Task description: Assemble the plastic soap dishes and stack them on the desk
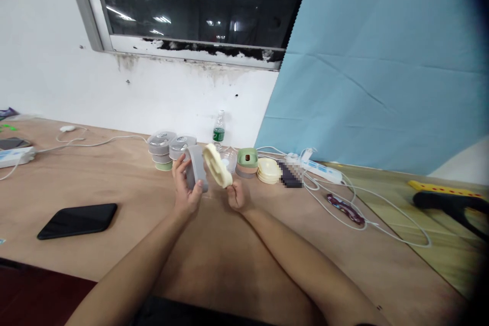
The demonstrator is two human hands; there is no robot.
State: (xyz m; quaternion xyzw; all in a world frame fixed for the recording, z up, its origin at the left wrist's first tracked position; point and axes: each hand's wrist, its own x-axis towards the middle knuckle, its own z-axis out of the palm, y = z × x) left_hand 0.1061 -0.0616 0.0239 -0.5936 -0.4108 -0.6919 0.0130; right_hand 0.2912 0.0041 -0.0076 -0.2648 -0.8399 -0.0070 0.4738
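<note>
My left hand (185, 186) is wrapped around a translucent grey plastic container (197, 167), tilted on its side above the table. In my right hand (238, 196), the fingers pinch the lower edge of a cream-yellow plastic tray-like piece (217, 165). This piece is tipped up beside the container, with a small gap between them. Behind the yellow piece is a clear plastic lid (229, 158), partly hidden. To the right sit stacked green trays (248, 155) over brown ones, and a stack of cream-yellow pieces (269, 170). Grey lidded containers (161, 143) are stacked at the left.
A green-labelled water bottle (219, 130) stands against the wall. A black phone (78, 220) lies at left. White power strips (323, 171) and loose cables occupy both sides, with a purple wrapper (346, 209) at right. A black-and-yellow object (446, 198) is at the far right.
</note>
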